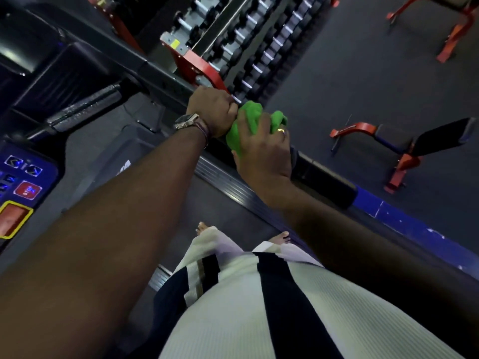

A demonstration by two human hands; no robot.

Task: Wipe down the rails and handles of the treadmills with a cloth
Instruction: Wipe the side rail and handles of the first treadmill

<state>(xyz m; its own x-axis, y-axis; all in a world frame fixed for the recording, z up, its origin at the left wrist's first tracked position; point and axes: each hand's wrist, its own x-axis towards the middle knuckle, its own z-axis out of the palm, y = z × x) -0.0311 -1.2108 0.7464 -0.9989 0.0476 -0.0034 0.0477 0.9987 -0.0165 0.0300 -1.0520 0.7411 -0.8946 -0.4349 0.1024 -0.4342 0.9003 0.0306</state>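
I stand on a treadmill, looking down at its right side rail [324, 174], a dark padded bar running diagonally from upper left to lower right. My right hand [261, 149] grips a bright green cloth [246, 120] wrapped around the rail. Just above it, my left hand [212, 110], with a watch on its wrist, is curled round the same rail and touches the cloth. The part of the rail under both hands is hidden.
The treadmill console [23, 187] with a red stop button lies at the left, a silver grip handle [85, 110] above it. A dumbbell rack [248, 47] stands beyond the rail. Red weight benches [404, 151] sit on the dark floor at right. My feet are on the belt [228, 203].
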